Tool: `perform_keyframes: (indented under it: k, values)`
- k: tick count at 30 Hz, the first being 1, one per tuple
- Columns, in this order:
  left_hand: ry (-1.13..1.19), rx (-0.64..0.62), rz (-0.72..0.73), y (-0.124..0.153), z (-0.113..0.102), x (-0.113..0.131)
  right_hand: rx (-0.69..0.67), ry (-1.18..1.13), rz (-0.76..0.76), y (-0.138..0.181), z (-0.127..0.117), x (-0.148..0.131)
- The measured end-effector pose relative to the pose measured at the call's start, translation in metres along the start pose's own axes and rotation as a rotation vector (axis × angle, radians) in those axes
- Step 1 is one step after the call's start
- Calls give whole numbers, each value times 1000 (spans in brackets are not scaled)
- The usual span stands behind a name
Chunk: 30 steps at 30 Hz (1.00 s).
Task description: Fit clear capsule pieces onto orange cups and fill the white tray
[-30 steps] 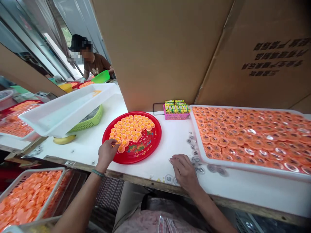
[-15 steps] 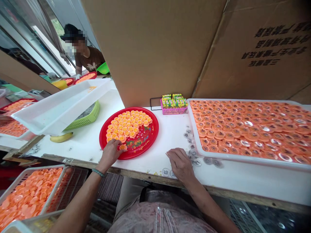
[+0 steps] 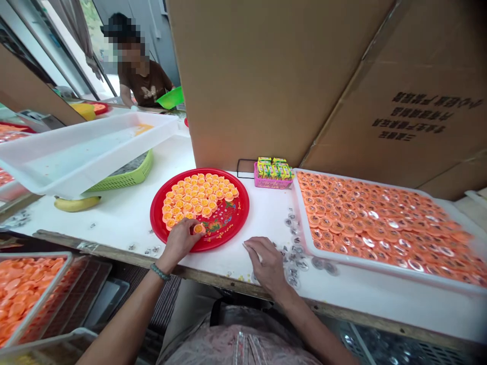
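A round red tray (image 3: 243, 218) on the white tabletop holds many small round orange pieces with yellow centres (image 3: 194, 195). My left hand (image 3: 179, 242), with a beaded bracelet at the wrist, pinches one such orange disc (image 3: 199, 229) at the tray's near edge. To the right of the tray, my right hand (image 3: 266, 264) is low over the table with thumb and fingers drawn together. Whatever its fingertips hold, if anything, is too small to make out. Clear round discs with dark markings (image 3: 292, 253) lie scattered beside that hand.
A large white tray (image 3: 308, 243) of covered orange discs stands right. Behind are a pink basket (image 3: 273, 182) of small yellow-green packets and a cardboard wall (image 3: 274, 91). At left are a white bin (image 3: 49, 177), green basket (image 3: 131, 177) and banana (image 3: 77, 204). A person (image 3: 142, 83) sits beyond.
The camera view has shifted. My left hand keeps its pinch on the orange disc, which sits slightly farther right and up. My right hand has moved left, its fingers drawn closer together.
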<state>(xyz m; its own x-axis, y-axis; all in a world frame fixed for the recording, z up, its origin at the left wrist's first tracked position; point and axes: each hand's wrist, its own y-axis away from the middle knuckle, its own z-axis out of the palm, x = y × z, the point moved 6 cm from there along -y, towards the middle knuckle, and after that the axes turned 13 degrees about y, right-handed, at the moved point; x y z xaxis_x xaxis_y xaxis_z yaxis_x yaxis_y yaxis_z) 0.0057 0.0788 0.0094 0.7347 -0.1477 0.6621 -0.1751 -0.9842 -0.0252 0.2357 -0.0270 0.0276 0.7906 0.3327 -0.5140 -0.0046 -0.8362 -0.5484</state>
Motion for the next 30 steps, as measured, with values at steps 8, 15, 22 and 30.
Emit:
perform_keyframes:
  k: [8,15,22,30]
  values:
    - [577,79,-21,6,10,9,-424,282,-53,-9,25,-10]
    - [864,7,-22,0,28,11,-661,495,77,16,4,18]
    - [683,14,100,4,29,29,-242,73,-81,-54,19,-35]
    - [813,-124,34,5,36,29,-320,-119,-3,-77,70,-23]
